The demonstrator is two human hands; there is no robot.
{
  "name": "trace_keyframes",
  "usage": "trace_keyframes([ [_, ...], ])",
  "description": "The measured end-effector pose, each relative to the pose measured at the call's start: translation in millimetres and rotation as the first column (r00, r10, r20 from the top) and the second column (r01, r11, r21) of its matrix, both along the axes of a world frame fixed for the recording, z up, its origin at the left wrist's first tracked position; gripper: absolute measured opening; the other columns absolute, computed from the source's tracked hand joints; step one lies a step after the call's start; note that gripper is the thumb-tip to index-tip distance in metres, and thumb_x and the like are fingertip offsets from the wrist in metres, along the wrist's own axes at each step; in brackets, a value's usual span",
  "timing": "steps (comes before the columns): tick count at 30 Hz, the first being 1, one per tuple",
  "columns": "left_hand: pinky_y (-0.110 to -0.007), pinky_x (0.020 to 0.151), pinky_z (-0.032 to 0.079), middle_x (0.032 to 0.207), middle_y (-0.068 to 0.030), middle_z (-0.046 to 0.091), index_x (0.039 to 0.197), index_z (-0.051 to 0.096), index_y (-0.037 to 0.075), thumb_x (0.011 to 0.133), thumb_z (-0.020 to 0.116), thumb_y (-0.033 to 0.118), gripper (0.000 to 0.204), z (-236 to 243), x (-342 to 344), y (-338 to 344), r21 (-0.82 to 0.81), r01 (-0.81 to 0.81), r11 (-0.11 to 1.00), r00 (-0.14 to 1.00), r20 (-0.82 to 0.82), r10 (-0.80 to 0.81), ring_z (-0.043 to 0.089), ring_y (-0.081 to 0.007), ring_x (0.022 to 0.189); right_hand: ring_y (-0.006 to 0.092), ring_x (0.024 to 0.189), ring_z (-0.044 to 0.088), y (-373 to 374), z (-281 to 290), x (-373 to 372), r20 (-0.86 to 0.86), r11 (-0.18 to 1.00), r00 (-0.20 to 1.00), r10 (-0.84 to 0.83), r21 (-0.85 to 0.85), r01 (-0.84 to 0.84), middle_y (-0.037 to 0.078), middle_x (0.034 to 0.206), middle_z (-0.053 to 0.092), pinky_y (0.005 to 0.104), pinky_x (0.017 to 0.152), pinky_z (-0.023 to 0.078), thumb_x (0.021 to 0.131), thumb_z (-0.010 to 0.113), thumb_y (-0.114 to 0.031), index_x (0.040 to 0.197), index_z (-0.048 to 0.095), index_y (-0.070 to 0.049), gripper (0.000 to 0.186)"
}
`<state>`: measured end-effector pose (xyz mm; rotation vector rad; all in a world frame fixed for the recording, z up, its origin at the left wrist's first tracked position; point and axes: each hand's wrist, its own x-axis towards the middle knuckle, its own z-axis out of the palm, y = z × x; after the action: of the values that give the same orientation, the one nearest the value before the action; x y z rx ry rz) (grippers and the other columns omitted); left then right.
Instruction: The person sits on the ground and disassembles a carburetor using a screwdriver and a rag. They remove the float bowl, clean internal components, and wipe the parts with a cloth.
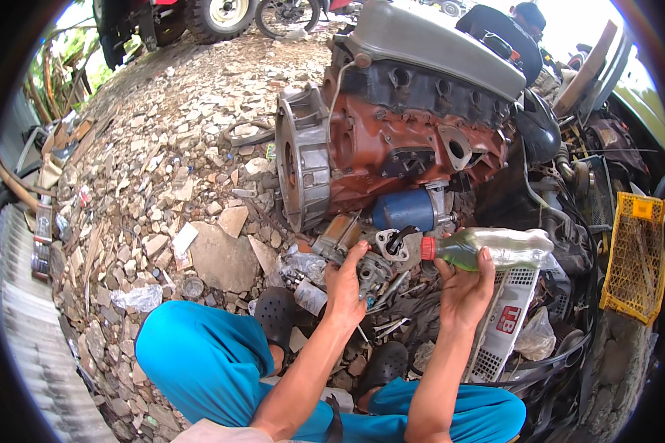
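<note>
My right hand (465, 292) grips a clear plastic bottle (499, 248) with a red cap, lying nearly level, its cap end pointing left. Greenish liquid shows in its neck half. The cap is beside a metal engine part (392, 245) with an oval flange, though I cannot tell whether they touch. My left hand (345, 286) is closed around the near left side of that part; its fingers are partly hidden. A brass-coloured cylinder (340, 235) sits just beyond the left thumb. Behind both hands stands a large engine (391, 136) with a red-brown block and a blue filter (404, 212).
Stones and rubble (162, 162) cover the ground on the left. A white plastic crate (501, 325) lies right of my knees, a yellow crate (634, 258) farther right. Loose tools and metal pieces lie below my hands. Another person (499, 37) is behind the engine.
</note>
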<state>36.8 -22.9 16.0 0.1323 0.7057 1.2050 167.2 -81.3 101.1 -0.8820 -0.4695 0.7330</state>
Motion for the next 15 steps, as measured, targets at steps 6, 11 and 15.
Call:
trace_keyframes([
  [6,-0.036,0.069,0.059,0.085,-0.0077,0.067,0.096,0.063,0.003,0.088,0.069,0.018,0.018,9,-5,-1,0.002,0.03,1.0,0.999,0.024,-0.03,0.069,-0.0198,0.077,0.029,0.105,0.064,-4,-1,-14,0.169,0.994,0.98,-0.109,0.028,0.105,0.017,0.119,0.059,0.044,0.079,0.061,0.089,0.068,-0.016,0.133,0.041,-0.002,0.053],
  [11,-0.034,0.071,0.057,0.087,-0.0078,0.068,0.095,0.064,0.003,0.088,0.068,0.02,0.018,3,-9,-2,0.011,0.06,0.998,0.998,0.019,-0.06,0.068,-0.0195,0.077,0.0276,0.105,0.064,-7,-5,-18,0.146,0.989,0.98,-0.136,0.083,0.125,0.018,0.12,0.057,0.0444,0.08,0.061,0.087,0.07,-0.012,0.133,0.041,-0.001,0.055],
  [15,-0.034,0.074,0.056,0.089,-0.0074,0.069,0.095,0.065,0.004,0.088,0.067,0.023,0.02,1,-10,-3,0.0,0.109,0.994,0.993,0.048,-0.109,0.068,-0.0189,0.08,0.0306,0.105,0.064,-13,0,-19,0.187,0.993,0.977,-0.102,0.08,0.089,0.02,0.121,0.057,0.0454,0.082,0.061,0.087,0.069,-0.012,0.133,0.041,0.0,0.055],
])
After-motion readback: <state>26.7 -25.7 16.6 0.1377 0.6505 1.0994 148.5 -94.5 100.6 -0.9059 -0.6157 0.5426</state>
